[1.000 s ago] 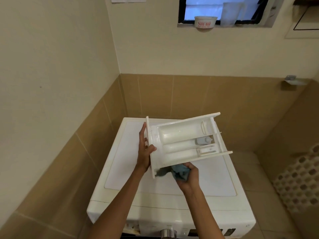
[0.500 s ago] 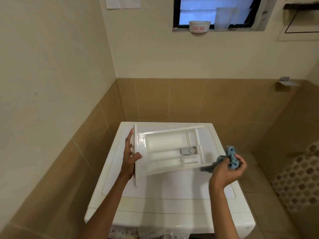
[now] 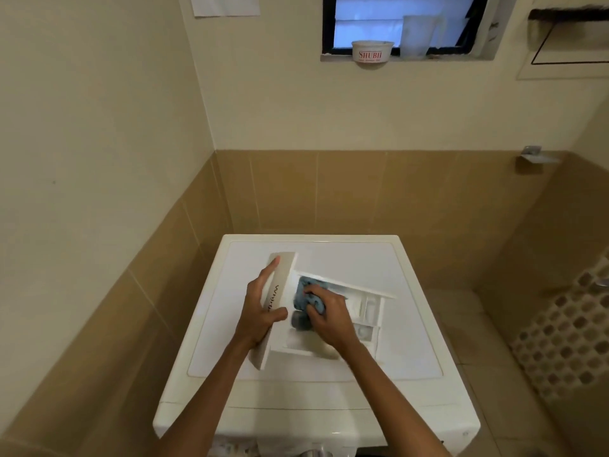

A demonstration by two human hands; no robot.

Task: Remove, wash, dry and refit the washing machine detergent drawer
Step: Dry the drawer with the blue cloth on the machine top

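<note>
The drawer [image 3: 364,308] lies open side up over the middle of the washer [image 3: 415,291] lid. Its front panel is toward the washer's left side and its body runs toward the right. It sits slightly askew to the lid edges, and I cannot tell whether its underside rests on the lid or is held just above it.

The left hand [image 3: 260,313] grips the front panel. Its fingers lie straight along the outer face, where part of a brand name shows, and its thumb hooks over onto the inner side, so the panel is pinched between them.

The right hand [image 3: 329,319] is inside the drawer just beside the panel. Its fingers are curled round a bunched blue cloth [image 3: 306,291], which they press down into the large compartment. The smaller compartments at the drawer's far end, toward the washer's right, are uncovered.

Above the washer on the back wall is a window [image 3: 362,21]. On its sill stand a white bowl [image 3: 372,51] with red lettering and a clear tumbler [image 3: 418,34]. A perforated basket [image 3: 560,341] stands on the floor to the washer's right.
</note>
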